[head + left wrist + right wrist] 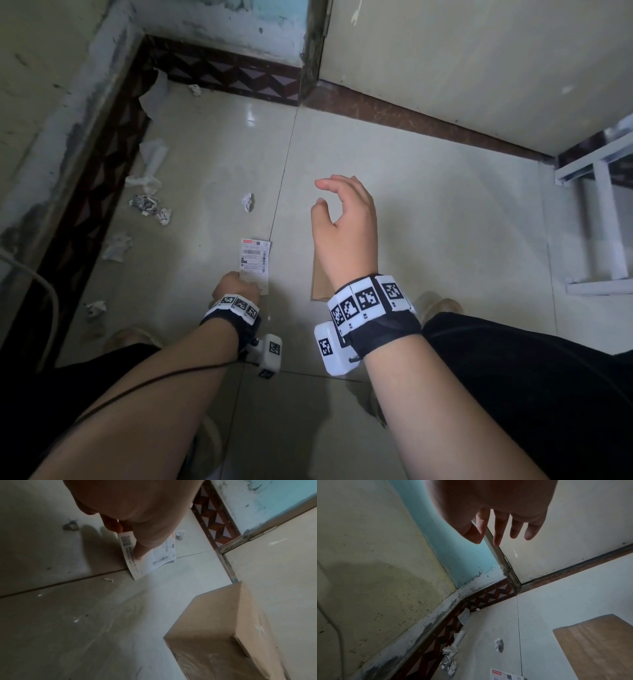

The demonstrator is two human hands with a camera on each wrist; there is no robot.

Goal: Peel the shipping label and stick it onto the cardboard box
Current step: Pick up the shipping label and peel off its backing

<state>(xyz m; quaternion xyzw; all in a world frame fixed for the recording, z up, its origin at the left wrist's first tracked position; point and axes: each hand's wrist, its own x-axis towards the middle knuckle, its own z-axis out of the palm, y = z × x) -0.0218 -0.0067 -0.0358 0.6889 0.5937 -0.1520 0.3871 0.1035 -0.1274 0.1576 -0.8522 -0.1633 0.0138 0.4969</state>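
Left hand (pixel 236 286) pinching shipping label (pixel 255 262).

My left hand (pixel 236 286) reaches down to the shipping label (pixel 255 262), thumb and fingers pinching its near end. My right hand (pixel 342 226) hangs raised to the label's right, fingers loosely spread, its grip empty.

Head view steeply downward; wrist views low, close — shared tiled floor (pixel 428 212).

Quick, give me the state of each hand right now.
Left hand: pinches the near end of the shipping label on the floor.
Right hand: open, fingers relaxed, holding nothing, above the cardboard box.
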